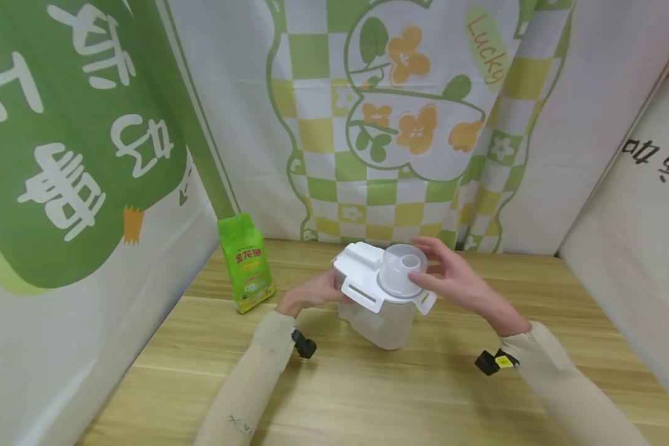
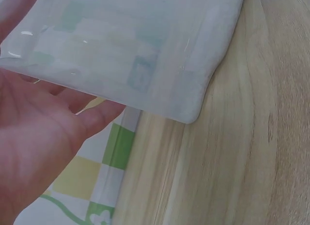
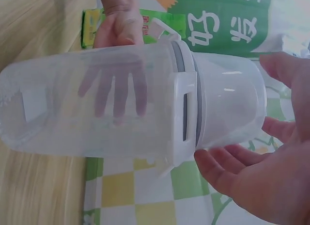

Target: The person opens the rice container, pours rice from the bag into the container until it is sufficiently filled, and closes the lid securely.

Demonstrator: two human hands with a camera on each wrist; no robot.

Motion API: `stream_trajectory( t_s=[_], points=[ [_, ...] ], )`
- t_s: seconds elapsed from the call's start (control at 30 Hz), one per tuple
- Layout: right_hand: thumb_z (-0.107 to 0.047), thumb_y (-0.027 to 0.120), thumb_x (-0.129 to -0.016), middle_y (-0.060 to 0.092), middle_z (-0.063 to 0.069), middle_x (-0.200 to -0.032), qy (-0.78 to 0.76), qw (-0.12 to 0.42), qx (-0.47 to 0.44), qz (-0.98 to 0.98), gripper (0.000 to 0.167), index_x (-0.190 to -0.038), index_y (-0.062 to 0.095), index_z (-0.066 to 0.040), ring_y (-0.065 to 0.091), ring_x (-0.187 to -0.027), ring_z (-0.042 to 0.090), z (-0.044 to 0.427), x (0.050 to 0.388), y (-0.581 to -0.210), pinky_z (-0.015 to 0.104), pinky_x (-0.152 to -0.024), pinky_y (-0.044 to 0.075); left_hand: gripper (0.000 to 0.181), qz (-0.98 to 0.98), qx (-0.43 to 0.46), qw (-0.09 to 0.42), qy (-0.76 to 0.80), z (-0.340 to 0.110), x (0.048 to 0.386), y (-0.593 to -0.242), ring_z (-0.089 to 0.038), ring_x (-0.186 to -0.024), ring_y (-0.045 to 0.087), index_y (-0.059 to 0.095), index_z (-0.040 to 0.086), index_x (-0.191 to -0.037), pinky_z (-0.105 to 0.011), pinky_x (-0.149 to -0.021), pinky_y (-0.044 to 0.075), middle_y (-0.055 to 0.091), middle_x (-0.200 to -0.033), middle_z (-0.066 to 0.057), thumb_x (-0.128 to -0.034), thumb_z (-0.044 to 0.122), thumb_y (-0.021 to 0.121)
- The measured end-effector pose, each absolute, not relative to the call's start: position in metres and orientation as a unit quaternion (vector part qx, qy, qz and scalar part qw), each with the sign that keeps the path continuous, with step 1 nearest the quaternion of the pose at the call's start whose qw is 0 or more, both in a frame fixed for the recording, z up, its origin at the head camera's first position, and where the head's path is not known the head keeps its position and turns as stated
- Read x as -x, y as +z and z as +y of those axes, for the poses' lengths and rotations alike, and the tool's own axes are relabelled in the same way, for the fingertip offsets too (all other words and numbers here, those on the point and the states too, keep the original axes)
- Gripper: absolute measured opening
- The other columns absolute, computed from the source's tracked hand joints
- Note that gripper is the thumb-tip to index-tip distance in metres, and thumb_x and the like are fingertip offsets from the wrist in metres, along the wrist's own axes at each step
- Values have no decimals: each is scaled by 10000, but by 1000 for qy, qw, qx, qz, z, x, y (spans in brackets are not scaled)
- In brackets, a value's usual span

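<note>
A translucent container (image 1: 381, 331) with a white lid (image 1: 362, 255) stands on the table. My left hand (image 1: 314, 291) grips its left side; the left wrist view shows the palm and fingers (image 2: 43, 133) along the clear wall (image 2: 111, 50). Through the container body (image 3: 63, 108), the right wrist view shows those fingers spread over the far wall. A clear cup (image 1: 400, 272) sits upside down on the lid, and my right hand (image 1: 459, 282) holds it from the right, thumb on one side and fingertips on the other. The lid's side flaps stick outward.
A green packet (image 1: 248, 266) stands upright at the left rear of the wooden table (image 1: 340, 396). Behind the table hangs a checked, flowered cloth (image 1: 362, 173), with a green printed cloth (image 1: 78, 142) on the left and a white one (image 1: 635, 248) on the right.
</note>
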State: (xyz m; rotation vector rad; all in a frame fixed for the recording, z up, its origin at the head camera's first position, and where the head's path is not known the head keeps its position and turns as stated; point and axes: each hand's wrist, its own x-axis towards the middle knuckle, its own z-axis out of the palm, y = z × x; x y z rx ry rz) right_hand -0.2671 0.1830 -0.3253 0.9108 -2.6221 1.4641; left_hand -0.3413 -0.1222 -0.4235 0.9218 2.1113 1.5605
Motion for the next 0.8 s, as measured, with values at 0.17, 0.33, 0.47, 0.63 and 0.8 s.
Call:
stream_trajectory(
  t_s=[0.17,0.33,0.47,0.63,0.8],
  points=[
    [-280,745,-879,430,127,-1472,403,33,-312,-860,716,-1477,381,-128,503,-1276,362,173,266,-322,534,-1013,461,858,747,-312,185,558,-120,340,-424,-255,-1392,371,297,221,-1489,-510,-1176,285,426,-1473,-43,-803,116,800],
    [-342,804,-812,461,117,-1445,321,100,-352,-874,729,-1419,473,-111,469,-1291,296,163,266,-320,480,-1009,451,858,748,-305,181,561,-118,338,-424,-247,-1379,388,331,198,-1482,-512,-1187,259,459,-1458,-47,-779,84,809],
    [-364,819,-791,460,126,-1423,270,131,-375,-877,686,-1357,530,-106,491,-1244,306,159,266,-321,457,-942,493,832,744,-321,184,556,-116,338,-425,-210,-1363,390,351,210,-1470,-484,-1188,252,466,-1450,-29,-789,68,807],
    [-366,814,-796,504,142,-1384,231,169,-392,-874,626,-1309,570,-103,514,-1224,315,160,266,-323,448,-910,514,819,734,-341,190,556,-112,337,-426,-205,-1332,424,356,208,-1460,-459,-1172,290,479,-1429,-41,-792,72,810],
    [-365,806,-801,544,132,-1337,222,192,-401,-868,591,-1285,589,-104,543,-1199,306,163,267,-325,446,-896,529,844,741,-334,183,552,-111,334,-427,-214,-1343,417,346,204,-1462,-466,-1167,304,467,-1441,-46,-776,86,824]
  ],
)
